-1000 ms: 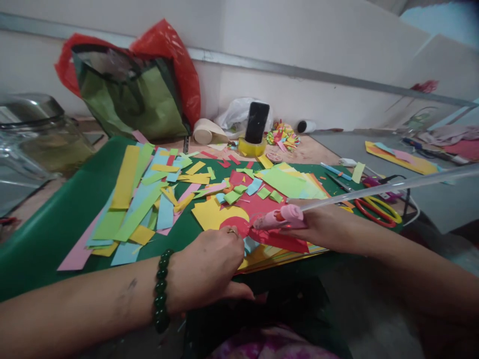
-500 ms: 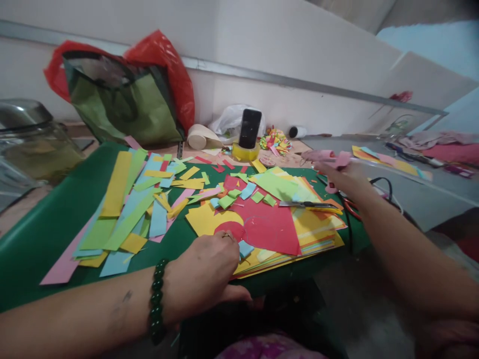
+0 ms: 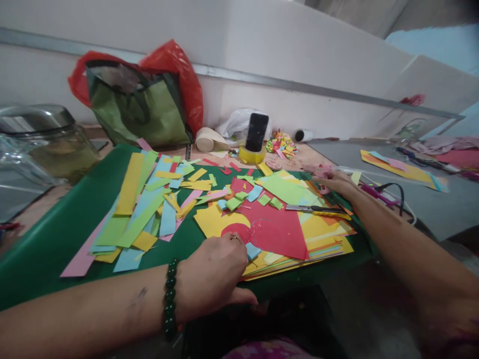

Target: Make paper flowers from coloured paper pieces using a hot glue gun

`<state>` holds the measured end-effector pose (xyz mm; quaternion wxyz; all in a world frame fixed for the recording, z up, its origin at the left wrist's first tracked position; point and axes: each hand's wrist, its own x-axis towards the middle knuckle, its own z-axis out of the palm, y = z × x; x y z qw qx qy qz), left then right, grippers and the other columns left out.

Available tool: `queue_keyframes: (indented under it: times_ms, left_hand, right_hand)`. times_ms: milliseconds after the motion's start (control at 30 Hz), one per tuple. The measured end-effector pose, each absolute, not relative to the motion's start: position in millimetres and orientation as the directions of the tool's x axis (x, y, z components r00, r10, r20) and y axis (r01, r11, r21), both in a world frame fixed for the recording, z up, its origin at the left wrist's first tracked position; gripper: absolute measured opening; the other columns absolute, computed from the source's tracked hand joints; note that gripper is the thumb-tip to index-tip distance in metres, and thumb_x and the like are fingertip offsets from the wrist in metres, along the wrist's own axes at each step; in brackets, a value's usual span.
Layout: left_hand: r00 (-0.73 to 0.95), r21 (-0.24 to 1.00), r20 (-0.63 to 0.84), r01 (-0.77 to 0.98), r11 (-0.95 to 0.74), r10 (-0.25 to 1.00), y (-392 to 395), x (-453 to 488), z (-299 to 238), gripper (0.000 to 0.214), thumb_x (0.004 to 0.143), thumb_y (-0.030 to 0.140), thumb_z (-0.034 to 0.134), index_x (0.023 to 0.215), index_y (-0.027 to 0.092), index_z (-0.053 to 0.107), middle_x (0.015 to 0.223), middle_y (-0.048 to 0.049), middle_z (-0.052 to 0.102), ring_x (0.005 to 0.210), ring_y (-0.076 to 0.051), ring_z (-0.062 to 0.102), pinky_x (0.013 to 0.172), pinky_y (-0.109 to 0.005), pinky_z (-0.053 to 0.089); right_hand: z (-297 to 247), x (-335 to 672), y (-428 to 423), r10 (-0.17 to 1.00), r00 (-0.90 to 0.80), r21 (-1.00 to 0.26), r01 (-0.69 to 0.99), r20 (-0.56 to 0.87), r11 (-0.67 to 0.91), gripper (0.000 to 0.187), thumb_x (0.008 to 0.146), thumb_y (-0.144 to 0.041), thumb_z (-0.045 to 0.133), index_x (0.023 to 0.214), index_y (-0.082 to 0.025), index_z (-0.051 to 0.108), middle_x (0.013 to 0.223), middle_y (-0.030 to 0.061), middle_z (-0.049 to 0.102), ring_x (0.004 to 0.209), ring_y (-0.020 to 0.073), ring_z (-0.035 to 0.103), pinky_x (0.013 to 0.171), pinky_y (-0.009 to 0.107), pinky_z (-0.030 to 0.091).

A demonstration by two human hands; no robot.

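Note:
My left hand (image 3: 211, 271) is curled at the near left corner of a stack of coloured paper (image 3: 299, 264), its knuckles over a rounded red paper piece (image 3: 235, 232). Its fingertips are hidden, so what it grips does not show. Beside it is a small blue paper piece (image 3: 253, 251). At the stack's far right, my right hand (image 3: 339, 184) is closed around a pink glue gun (image 3: 321, 174), which is blurred. A larger red sheet with drawn curves (image 3: 280, 232) lies on the stack. Across it rests a yellow-handled utility knife (image 3: 318, 209).
Many paper strips (image 3: 129, 232) cover the green mat (image 3: 41, 254) at left. A glass jug (image 3: 48, 144) and a green bag (image 3: 134, 112) stand behind. A phone (image 3: 257, 130) leans in a yellow tape roll (image 3: 251, 154). A purple device with a cord (image 3: 377, 194) lies right.
My right hand has moved down a little with the glue gun, closer to the stack's far right corner. My left hand stays in place on the paper. The view has shifted slightly left.

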<state>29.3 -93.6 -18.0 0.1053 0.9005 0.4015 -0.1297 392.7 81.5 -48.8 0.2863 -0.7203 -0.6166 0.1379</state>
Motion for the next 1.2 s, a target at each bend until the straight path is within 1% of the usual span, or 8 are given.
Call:
queue_keyframes:
  times_ms: [200, 333, 467, 567, 733, 900, 1033, 1200]
  left_hand:
    - [0.63, 0.088, -0.336, 0.762, -0.642, 0.701, -95, 31, -16, 0.063, 0.076, 0.067, 0.064, 0.101, 0.01, 0.067, 0.105, -0.0179, 0.065, 0.096, -0.034, 0.066, 0.078, -0.046, 0.059]
    - [0.632, 0.085, -0.335, 0.759, -0.646, 0.699, -95, 30, -18, 0.062, 0.076, 0.066, 0.065, 0.101, 0.01, 0.067, 0.105, -0.0186, 0.065, 0.097, -0.034, 0.066, 0.078, -0.045, 0.059]
    - [0.637, 0.077, -0.328, 0.754, -0.652, 0.698, -94, 31, -18, 0.061, 0.077, 0.065, 0.064, 0.103, 0.01, 0.067, 0.108, -0.0189, 0.065, 0.1, -0.035, 0.065, 0.08, -0.046, 0.058]
    - [0.639, 0.062, -0.32, 0.751, -0.658, 0.7, -93, 31, -17, 0.062, 0.077, 0.066, 0.064, 0.104, 0.01, 0.066, 0.107, -0.0184, 0.065, 0.098, -0.034, 0.066, 0.079, -0.046, 0.058]
    - [0.662, 0.079, -0.294, 0.736, -0.673, 0.689, -93, 30, -19, 0.061, 0.075, 0.066, 0.066, 0.102, 0.011, 0.066, 0.102, -0.0161, 0.066, 0.096, -0.034, 0.066, 0.079, -0.046, 0.058]
    - [0.664, 0.081, -0.293, 0.735, -0.674, 0.689, -92, 30, -22, 0.06, 0.076, 0.065, 0.066, 0.1, 0.011, 0.066, 0.102, -0.0165, 0.066, 0.1, -0.034, 0.065, 0.08, -0.045, 0.058]
    - [0.661, 0.083, -0.288, 0.738, -0.67, 0.693, -92, 29, -22, 0.06, 0.075, 0.066, 0.066, 0.099, 0.01, 0.066, 0.101, -0.0162, 0.065, 0.098, -0.033, 0.065, 0.08, -0.044, 0.058]
    - [0.67, 0.09, -0.268, 0.733, -0.675, 0.692, -93, 28, -20, 0.059, 0.075, 0.065, 0.067, 0.097, 0.011, 0.066, 0.099, -0.0156, 0.066, 0.093, -0.032, 0.066, 0.077, -0.042, 0.058]
  right_hand:
    - [-29, 392, 39, 0.967, 0.226, -0.331, 0.927, 0.114, -0.178, 0.042, 0.079, -0.049, 0.066, 0.052, -0.019, 0.054, 0.049, 0.003, 0.046, 0.053, 0.014, 0.039, 0.055, 0.032, 0.026]
    - [-20, 362, 7, 0.985, 0.162, -0.072, 0.985, 0.056, -0.158, 0.038, 0.085, -0.05, 0.057, 0.06, -0.02, 0.059, 0.064, 0.0103, 0.061, 0.056, 0.0186, 0.048, 0.054, 0.032, 0.029]
    - [-17, 302, -6, 0.96, -0.275, -0.27, 0.921, 0.058, 0.28, 0.023, 0.09, -0.036, 0.05, 0.083, -0.021, 0.067, 0.08, 0.0061, 0.07, 0.072, 0.0191, 0.061, 0.064, 0.028, 0.041]
    - [-17, 257, 6, 0.908, -0.413, -0.382, 0.829, 0.072, 0.407, 0.024, 0.092, -0.031, 0.048, 0.096, -0.019, 0.068, 0.094, 0.007, 0.072, 0.082, 0.0181, 0.064, 0.07, 0.026, 0.045]
    - [-22, 217, 43, 0.899, -0.43, -0.338, 0.861, -0.084, 0.38, 0.035, 0.083, -0.011, 0.053, 0.114, -0.016, 0.067, 0.1, 0.008, 0.073, 0.083, 0.0175, 0.064, 0.069, 0.023, 0.043]
    - [-30, 208, 58, 0.891, -0.416, -0.397, 0.86, -0.181, 0.321, 0.013, 0.082, -0.021, 0.061, 0.085, -0.013, 0.07, 0.077, 0.0047, 0.07, 0.066, 0.0148, 0.06, 0.058, 0.022, 0.041]
    - [-27, 210, 55, 0.899, -0.412, -0.449, 0.838, -0.149, 0.31, 0.007, 0.077, -0.02, 0.064, 0.078, -0.013, 0.065, 0.071, 0.0018, 0.067, 0.062, 0.0119, 0.057, 0.055, 0.021, 0.04]
    - [-12, 234, 44, 0.935, -0.355, -0.615, 0.738, -0.003, 0.278, 0.02, 0.077, -0.024, 0.063, 0.094, -0.014, 0.063, 0.056, -0.0039, 0.058, 0.052, 0.0104, 0.053, 0.05, 0.021, 0.04]
